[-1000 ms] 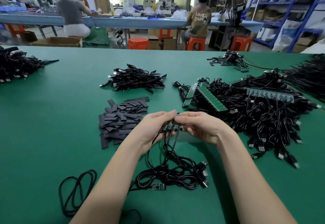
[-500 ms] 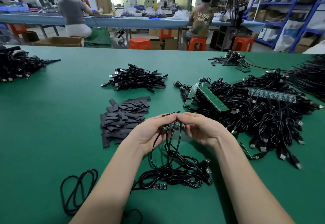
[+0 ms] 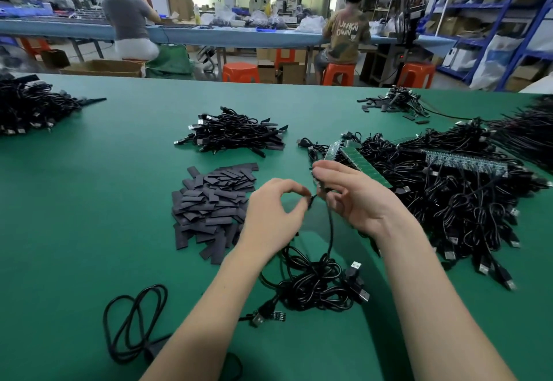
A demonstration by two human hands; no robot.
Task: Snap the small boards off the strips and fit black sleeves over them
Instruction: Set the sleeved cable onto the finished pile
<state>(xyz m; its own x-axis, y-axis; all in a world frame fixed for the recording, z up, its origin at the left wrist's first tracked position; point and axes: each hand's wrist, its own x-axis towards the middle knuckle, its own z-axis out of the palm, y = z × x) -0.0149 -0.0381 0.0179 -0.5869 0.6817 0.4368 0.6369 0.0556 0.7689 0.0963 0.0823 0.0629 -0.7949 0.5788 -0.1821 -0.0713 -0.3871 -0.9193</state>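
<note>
My left hand (image 3: 273, 216) pinches a small dark board end at its fingertips, its cable (image 3: 330, 225) dropping to a tangle of black cables (image 3: 317, 285) on the green table (image 3: 74, 231). My right hand (image 3: 356, 198) grips the short strip of small boards, mostly hidden in the fingers. The two hands are slightly apart. A pile of flat black sleeves (image 3: 214, 204) lies just left of my left hand. Green board strips (image 3: 365, 165) with cables attached lie on the big heap (image 3: 449, 195) to the right. One loose small board (image 3: 276, 315) lies near my left forearm.
A finished-looking bundle of cables (image 3: 236, 136) lies behind the sleeves. More cable heaps sit at far left (image 3: 30, 108), far right (image 3: 526, 132) and back right (image 3: 398, 104). A single looped cable (image 3: 134, 320) lies at bottom left. People sit at a bench beyond the table.
The hands, pressed together on the strip before, have come apart. My right hand lifted up and right with the strip; my left keeps one board end with its cable.
</note>
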